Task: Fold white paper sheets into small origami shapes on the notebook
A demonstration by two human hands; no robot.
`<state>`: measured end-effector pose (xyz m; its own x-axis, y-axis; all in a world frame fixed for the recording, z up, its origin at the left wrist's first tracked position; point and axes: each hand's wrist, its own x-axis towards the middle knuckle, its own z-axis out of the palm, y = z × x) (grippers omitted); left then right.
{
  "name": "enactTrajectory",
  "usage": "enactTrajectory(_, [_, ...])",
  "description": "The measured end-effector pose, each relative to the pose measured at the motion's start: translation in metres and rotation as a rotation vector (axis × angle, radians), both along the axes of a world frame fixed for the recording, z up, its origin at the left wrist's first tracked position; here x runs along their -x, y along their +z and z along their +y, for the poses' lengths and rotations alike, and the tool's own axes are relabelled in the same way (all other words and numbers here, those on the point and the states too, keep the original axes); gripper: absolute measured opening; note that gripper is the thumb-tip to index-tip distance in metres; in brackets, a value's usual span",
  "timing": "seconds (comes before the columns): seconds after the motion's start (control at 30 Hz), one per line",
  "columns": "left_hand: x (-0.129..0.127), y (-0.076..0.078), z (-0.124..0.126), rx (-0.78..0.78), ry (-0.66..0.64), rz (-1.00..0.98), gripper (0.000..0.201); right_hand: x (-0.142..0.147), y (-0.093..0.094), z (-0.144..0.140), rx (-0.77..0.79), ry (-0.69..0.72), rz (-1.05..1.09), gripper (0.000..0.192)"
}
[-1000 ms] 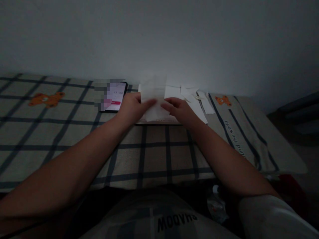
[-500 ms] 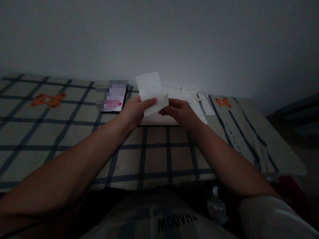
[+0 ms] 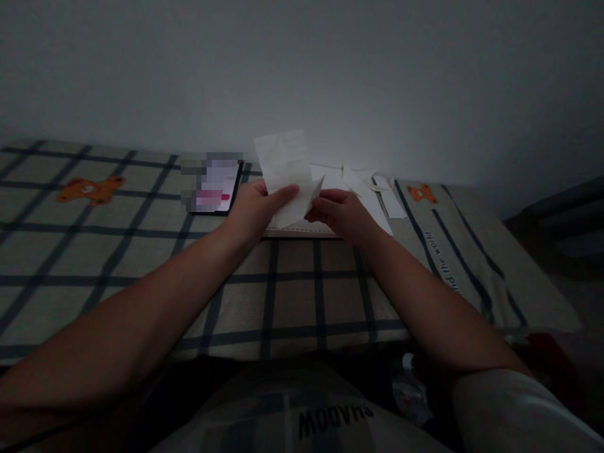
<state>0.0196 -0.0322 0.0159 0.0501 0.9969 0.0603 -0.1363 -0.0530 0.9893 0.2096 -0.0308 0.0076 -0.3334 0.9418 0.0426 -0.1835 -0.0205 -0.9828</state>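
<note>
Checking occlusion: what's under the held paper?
Under the paper, held by left hand and right hand, a pale pad lies on the checked cloth. Its middle is covered.

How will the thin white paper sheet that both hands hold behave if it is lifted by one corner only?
The thin white paper sheet probably flops: its lower edge already curls near the right hand. It seems very light, since the left hand holds it up by a fingertip grip. Its visible creases suggest it bends easily.
</note>
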Motion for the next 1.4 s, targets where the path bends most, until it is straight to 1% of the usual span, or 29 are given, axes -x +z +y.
enactTrajectory(0.1, [0.000,-0.001,0.000,-0.003,0.025,0.045,0.036,0.001,-0.003,0.000,-0.003,-0.033,-0.011,0.039])
enactTrajectory(0.17, [-0.001,-0.002,0.000,-0.010,0.044,0.061,0.036,0.002,-0.006,0.001,-0.023,-0.037,-0.037,0.042])
enactTrajectory(0.23, [-0.001,-0.002,-0.001,-0.012,0.059,0.056,0.037,0.001,-0.006,0.001,-0.068,-0.040,-0.058,0.049])
enactTrajectory(0.33, [-0.001,0.000,-0.002,0.013,0.057,0.031,0.037,-0.004,-0.002,0.000,-0.193,-0.035,-0.092,0.065])
enactTrajectory(0.4, [0.000,0.002,-0.001,0.038,0.034,0.015,0.038,-0.010,0.003,-0.001,-0.282,-0.011,-0.146,0.071])
enactTrajectory(0.43, [0.001,0.002,0.000,0.052,0.017,0.012,0.037,-0.013,0.006,-0.001,-0.313,0.014,-0.186,0.069])
enactTrajectory(0.5, [0.003,0.003,0.002,0.081,-0.012,0.018,0.036,-0.020,0.010,-0.001,-0.372,0.099,-0.257,0.066])
enactTrajectory(0.57, [0.005,0.003,0.004,0.104,-0.023,0.034,0.035,-0.024,0.011,0.000,-0.413,0.181,-0.290,0.069])
enactTrajectory(0.63, [0.006,0.002,0.006,0.126,-0.026,0.053,0.035,-0.025,0.010,0.001,-0.415,0.223,-0.309,0.068])
enactTrajectory(0.7, [0.006,0.002,0.006,0.148,-0.032,0.061,0.034,-0.023,0.008,0.001,-0.394,0.208,-0.321,0.059])
enactTrajectory(0.77, [0.005,0.003,0.005,0.176,-0.055,0.056,0.032,-0.021,0.006,0.001,-0.384,0.160,-0.328,0.053])
enactTrajectory(0.83, [0.005,0.004,0.003,0.194,-0.084,0.044,0.031,-0.018,0.005,0.001,-0.394,0.113,-0.335,0.050])
enactTrajectory(1.0, [0.004,0.008,0.000,0.219,-0.142,0.008,0.028,-0.017,0.009,0.000,-0.439,-0.006,-0.369,0.051])
enactTrajectory(1.1, [0.003,0.010,-0.001,0.232,-0.150,-0.027,0.025,-0.017,0.010,0.000,-0.435,-0.055,-0.358,0.050])
enactTrajectory(1.27, [0.002,0.011,0.000,0.227,-0.166,-0.046,0.023,-0.017,0.008,0.002,-0.336,-0.028,-0.273,0.049])
enactTrajectory(1.4, [0.003,0.009,0.002,0.235,-0.190,-0.068,0.026,-0.019,0.006,0.005,-0.302,-0.017,-0.275,0.045])
